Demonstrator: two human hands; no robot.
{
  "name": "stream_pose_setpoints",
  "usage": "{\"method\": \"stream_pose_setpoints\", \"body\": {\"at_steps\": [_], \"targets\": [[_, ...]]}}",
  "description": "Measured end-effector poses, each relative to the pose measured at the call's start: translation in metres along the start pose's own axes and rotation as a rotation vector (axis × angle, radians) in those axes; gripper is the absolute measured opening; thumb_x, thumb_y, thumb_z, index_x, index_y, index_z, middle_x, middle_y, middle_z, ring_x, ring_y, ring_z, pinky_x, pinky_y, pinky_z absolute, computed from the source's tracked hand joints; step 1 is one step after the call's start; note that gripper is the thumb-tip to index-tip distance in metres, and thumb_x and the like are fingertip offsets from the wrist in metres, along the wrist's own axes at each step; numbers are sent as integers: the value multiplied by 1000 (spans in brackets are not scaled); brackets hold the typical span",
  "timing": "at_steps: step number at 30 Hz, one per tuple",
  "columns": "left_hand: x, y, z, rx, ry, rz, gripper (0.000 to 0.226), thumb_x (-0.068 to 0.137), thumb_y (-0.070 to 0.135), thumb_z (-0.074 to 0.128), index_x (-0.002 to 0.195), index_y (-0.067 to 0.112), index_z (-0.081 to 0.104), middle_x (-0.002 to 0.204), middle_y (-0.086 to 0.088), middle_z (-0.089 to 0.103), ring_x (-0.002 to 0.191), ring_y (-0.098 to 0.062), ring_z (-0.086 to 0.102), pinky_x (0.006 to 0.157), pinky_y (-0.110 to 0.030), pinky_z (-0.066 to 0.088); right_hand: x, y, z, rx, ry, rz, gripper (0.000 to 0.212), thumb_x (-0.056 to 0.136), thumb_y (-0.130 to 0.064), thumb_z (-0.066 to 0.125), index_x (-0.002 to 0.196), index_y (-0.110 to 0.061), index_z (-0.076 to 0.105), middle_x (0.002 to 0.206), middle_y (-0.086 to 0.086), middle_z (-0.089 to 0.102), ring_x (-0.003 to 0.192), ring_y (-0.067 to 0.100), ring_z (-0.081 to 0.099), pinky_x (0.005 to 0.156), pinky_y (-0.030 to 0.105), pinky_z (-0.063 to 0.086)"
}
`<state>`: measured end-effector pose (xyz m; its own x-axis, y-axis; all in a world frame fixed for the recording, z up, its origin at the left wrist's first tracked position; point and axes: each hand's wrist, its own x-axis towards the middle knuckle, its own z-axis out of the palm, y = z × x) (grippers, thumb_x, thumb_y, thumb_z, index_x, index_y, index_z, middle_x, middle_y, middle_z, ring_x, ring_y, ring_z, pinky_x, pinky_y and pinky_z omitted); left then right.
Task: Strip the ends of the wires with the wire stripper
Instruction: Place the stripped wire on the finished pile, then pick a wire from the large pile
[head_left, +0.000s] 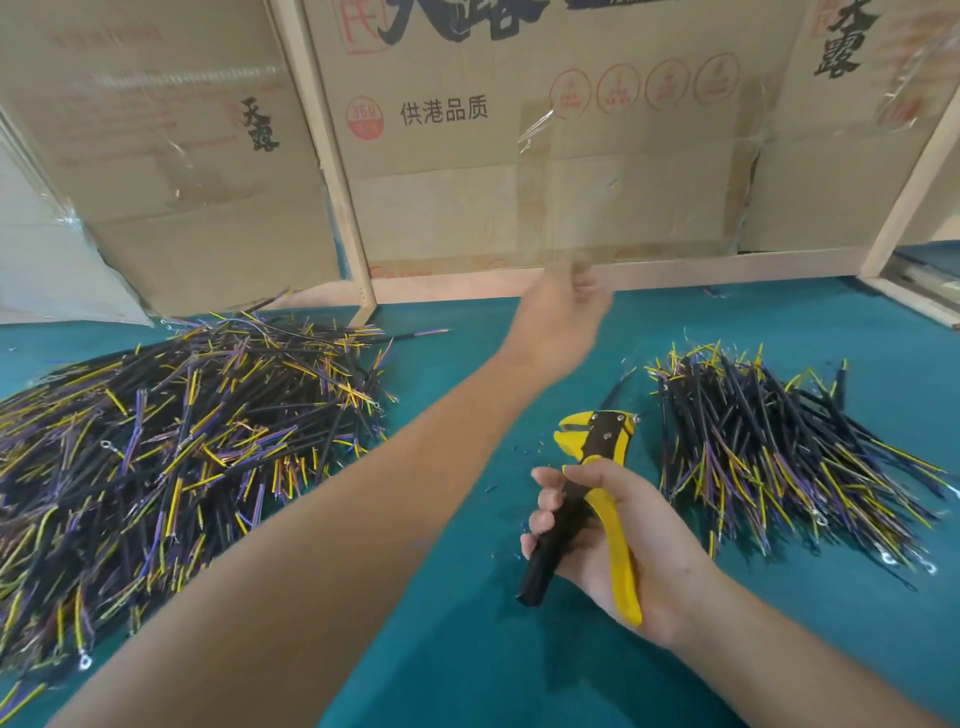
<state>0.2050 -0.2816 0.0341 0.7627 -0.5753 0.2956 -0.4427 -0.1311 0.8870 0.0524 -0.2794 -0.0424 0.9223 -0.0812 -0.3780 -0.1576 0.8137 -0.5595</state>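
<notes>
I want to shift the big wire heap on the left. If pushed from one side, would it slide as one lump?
Probably not. The left wire pile is loose, criss-crossed short pieces, so it would likely spread. The pieces look fairly straight, so probably springy, and they may drag on the green mat.

A small assembly workbench in a workshop or storeroom

Two big heaps of cut wires (176, 447) are lying on a teal table covering (467, 649), flattened printed cardboard boxes (519, 156) are standing in a bare wooden frame (332, 171) as a back wall, and a hand is gripping a yellow wire stripper (597, 493).
</notes>
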Motion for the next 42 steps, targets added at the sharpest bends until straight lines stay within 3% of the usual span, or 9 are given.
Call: {"method": "stream_pose_setpoints", "body": {"at_steps": [8, 11, 16, 21, 29, 31, 33, 37, 42], "targets": [[-91, -74, -175, 576, 299, 16, 9, 93, 13, 62, 90, 21, 65, 83, 10, 69, 78, -11, 62, 75, -26, 45, -3, 7, 1, -251, -92, -220, 50, 78, 1, 64, 128, -1, 56, 82, 12, 56, 71, 25, 57, 75, 44, 56], [-127, -90, -187, 721, 261, -3, 13, 90, 9, 64, 85, 19, 67, 79, 6, 68, 75, -19, 63, 72, -30, 46, 0, 8, 0, -394, -33, -261, 34, 96, 0, 51, 130, -7, 56, 76, 11, 59, 66, 24, 61, 81, 46, 50], [-135, -95, -184, 832, 142, 112, 7, 91, 12, 65, 85, 15, 66, 78, 4, 64, 82, -22, 55, 74, -36, 45, 3, -3, -5, -218, -86, -175, 49, 87, -9, 54, 135, 1, 51, 84, 16, 60, 70, 27, 57, 66, 42, 54], [-137, -105, -190, 867, 96, 94, 8, 92, 13, 65, 85, 12, 66, 81, 3, 63, 86, -24, 55, 75, -36, 44, 9, -17, -3, -147, -125, -160, 44, 91, -3, 41, 133, 5, 50, 115, 28, 68, 97, 36, 70, 77, 44, 61], [-139, -103, -196, 863, 73, 70, 8, 92, 11, 62, 84, 11, 64, 78, 4, 58, 84, -24, 54, 74, -40, 48, 86, -64, 26, -259, 358, -299, 35, 96, -5, 47, 128, 7, 55, 143, 27, 52, 130, 39, 55, 110, 46, 45], [-140, -102, -202, 856, 26, 77, 8, 92, 11, 61, 85, 13, 64, 77, 7, 57, 81, -20, 52, 72, -38, 48, 88, -71, 17, -360, 477, -306, 30, 90, -11, 57, 117, 0, 63, 113, 23, 60, 100, 34, 59, 102, 32, 46], [-141, -102, -206, 867, -29, 79, 7, 93, 13, 61, 86, 15, 64, 79, 6, 59, 80, -18, 52, 72, -36, 47, 83, -76, 9, -477, 584, -326, 24, 86, -16, 61, 108, -9, 63, 103, 7, 41, 87, 22, 42, 77, 28, 38], [-141, -100, -208, 884, -85, 64, 6, 93, 15, 60, 89, 18, 63, 83, 6, 60, 83, -16, 53, 75, -34, 47, 65, -76, 7, -699, 681, -428, 11, 87, -15, 62, 84, -15, 51, 92, 4, 48, 87, 22, 43, 82, 37, 31], [-145, -93, -214, 852, -214, -11, 8, 88, 12, 64, 87, 20, 66, 79, 8, 62, 75, -12, 57, 71, -29, 48, 41, -51, 21, -782, 508, -558, 10, 96, -12, 58, 96, -22, 57, 107, 12, 67, 95, 26, 67, 85, 46, 56]]}}
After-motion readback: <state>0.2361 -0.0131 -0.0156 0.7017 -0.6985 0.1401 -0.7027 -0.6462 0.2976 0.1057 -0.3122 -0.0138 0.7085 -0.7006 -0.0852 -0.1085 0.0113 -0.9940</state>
